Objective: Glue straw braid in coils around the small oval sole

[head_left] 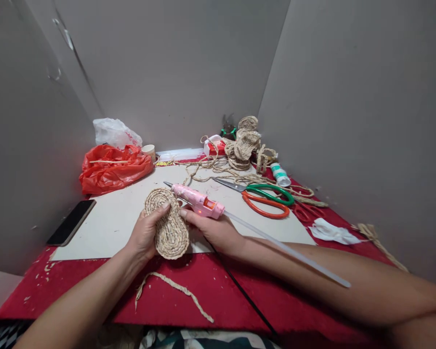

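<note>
My left hand grips a coiled braided-straw sole, narrow at the waist, with its thumb pressed on the upper face. Closed around the handle of a pink glue gun is my right hand; its thumb reaches the sole's right edge. The gun's metal nozzle points left, over the top of the sole, and a long translucent glue stick sticks out of its back above my right forearm. A black cord runs down from the gun. The fingers beneath the sole are partly hidden.
A pale board lies on the red cloth. Scissors with green and orange handles sit right of the gun. Braided straw is heaped behind. A phone and red plastic bag are left; a loose braid lies in front.
</note>
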Available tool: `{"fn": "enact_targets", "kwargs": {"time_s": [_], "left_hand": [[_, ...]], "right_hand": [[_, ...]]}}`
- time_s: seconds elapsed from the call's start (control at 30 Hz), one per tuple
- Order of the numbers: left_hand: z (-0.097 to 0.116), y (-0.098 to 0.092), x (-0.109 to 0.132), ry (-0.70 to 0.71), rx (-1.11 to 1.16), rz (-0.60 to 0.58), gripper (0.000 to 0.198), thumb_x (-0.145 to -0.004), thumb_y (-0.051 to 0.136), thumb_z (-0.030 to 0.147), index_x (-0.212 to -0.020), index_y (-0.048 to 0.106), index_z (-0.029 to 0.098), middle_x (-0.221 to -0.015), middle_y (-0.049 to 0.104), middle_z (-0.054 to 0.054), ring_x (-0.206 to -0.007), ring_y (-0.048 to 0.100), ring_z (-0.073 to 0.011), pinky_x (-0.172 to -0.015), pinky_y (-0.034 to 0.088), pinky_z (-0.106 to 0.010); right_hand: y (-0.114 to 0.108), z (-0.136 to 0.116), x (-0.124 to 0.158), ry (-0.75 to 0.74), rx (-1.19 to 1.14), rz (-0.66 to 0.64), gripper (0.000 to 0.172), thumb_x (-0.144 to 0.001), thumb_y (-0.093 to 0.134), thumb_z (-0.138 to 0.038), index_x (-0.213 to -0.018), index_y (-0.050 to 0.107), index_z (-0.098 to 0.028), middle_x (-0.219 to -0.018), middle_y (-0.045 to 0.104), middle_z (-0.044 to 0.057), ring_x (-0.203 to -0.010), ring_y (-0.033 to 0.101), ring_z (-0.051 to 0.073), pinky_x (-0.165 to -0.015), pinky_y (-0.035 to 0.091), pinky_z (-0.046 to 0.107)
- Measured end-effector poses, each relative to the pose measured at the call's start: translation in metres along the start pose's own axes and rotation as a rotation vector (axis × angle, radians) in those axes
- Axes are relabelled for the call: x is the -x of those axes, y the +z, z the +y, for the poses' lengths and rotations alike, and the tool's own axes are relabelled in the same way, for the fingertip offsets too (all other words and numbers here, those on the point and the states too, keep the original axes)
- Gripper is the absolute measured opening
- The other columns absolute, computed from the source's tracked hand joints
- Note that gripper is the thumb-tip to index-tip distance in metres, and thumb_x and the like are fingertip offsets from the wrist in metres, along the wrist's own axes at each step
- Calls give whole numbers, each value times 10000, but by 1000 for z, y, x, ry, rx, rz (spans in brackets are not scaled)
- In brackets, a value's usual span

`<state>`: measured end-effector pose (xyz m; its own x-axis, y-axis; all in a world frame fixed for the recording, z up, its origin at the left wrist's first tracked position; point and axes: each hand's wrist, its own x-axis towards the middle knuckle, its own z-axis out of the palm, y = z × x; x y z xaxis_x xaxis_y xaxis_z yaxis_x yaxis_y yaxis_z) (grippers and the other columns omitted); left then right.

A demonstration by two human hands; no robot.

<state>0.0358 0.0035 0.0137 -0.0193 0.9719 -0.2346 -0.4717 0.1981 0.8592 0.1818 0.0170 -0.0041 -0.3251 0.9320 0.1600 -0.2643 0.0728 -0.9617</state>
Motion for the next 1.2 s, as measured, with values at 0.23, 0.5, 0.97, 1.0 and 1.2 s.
{"fn": "enact_targets", "kwargs": {"time_s": [0.23, 0.5, 0.97, 1.0, 1.2], "left_hand": [[2, -3, 8, 22, -65, -98, 311, -684, 768, 274, -934, 693, 104, -788, 743, -104, -610, 688, -211, -665, 569, -340], [-2, -3, 9, 68, -120, -114, 274, -713, 757, 264, -945, 688, 136, -825, 748, -93, -666, 700, -214, -702, 565, -337], [-8, 0, 9, 130, -146, -30, 323, -666, 792, 277, -932, 684, 128, -808, 742, -77, -715, 703, -229, -697, 565, -342], [-9, 0, 8, 135, -134, -20, 321, -665, 793, 273, -931, 680, 132, -811, 742, -72, -709, 702, -221, -692, 565, -334], [-4, 1, 5, 130, -101, -26, 379, -661, 790, 300, -961, 665, 105, -786, 735, -96, -637, 687, -206, -631, 562, -320]], "right_hand": [[-7, -12, -3, 41, -6, 140, 310, -732, 692, -472, -815, 606, -186, -599, 520, -50, -506, 443, 80, -453, 302, 209], [-12, -9, -5, 87, -21, -8, 277, -729, 717, -418, -758, 596, -170, -604, 511, -52, -528, 445, 75, -492, 310, 215], [1, -3, 0, 58, -2, 96, 333, -711, 718, -455, -716, 560, -162, -630, 485, -48, -585, 425, 87, -580, 359, 242], [2, -2, -1, 57, 2, 107, 332, -711, 716, -456, -718, 562, -162, -637, 484, -46, -593, 426, 88, -597, 369, 248], [3, -5, -2, -8, -39, 15, 247, -750, 699, -389, -838, 625, -170, -728, 562, -23, -674, 493, 106, -676, 417, 260]]}}
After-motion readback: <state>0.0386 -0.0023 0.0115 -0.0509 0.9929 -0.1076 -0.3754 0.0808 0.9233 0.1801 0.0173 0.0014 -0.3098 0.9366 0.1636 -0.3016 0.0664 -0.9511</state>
